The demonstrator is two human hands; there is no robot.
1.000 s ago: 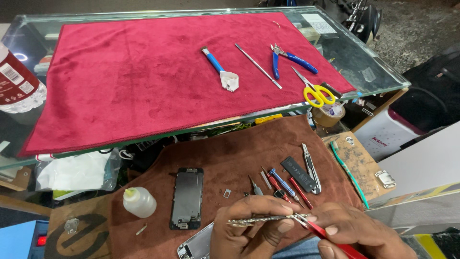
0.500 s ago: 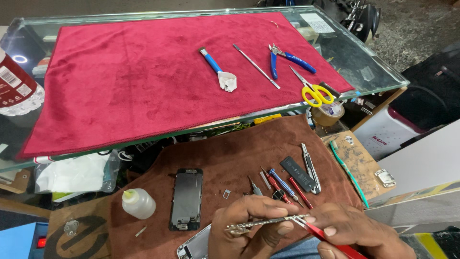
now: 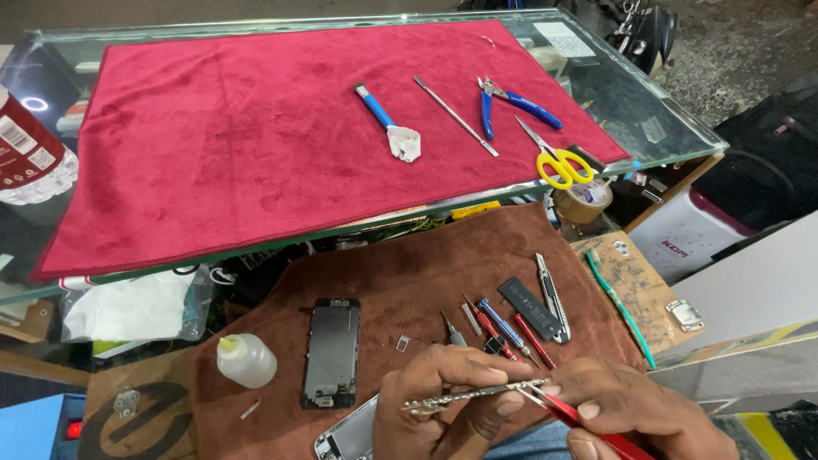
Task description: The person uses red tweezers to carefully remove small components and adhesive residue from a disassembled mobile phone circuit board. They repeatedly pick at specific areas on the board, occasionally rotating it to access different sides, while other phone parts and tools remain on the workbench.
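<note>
Metal strip (image 3: 464,397), thin, silvery and perforated, is held near the bottom edge of the head view, with its long axis running almost level, from about nine o'clock to three o'clock and rising slightly toward the right. It is pinched at its left portion by the left hand (image 3: 443,400), whose fingers are curled closed over and under it. The right hand (image 3: 635,413) is closed around red tweezers (image 3: 567,413), and their tips are brought against the strip's right end, which lies at roughly ten o'clock from that hand. The strip is thus spanned between the two hands, the left being the nearer and bearing it.

Below the left hand, at about seven o'clock, the corner of an opened phone body (image 3: 345,439) is seen. A detached phone screen (image 3: 332,353) is laid on the brown cloth (image 3: 409,273) at eleven o'clock from the left hand, with a small white bottle (image 3: 245,359) further toward nine o'clock. Small screwdrivers (image 3: 503,328) are ranged at twelve o'clock, just beyond the hands.
</note>
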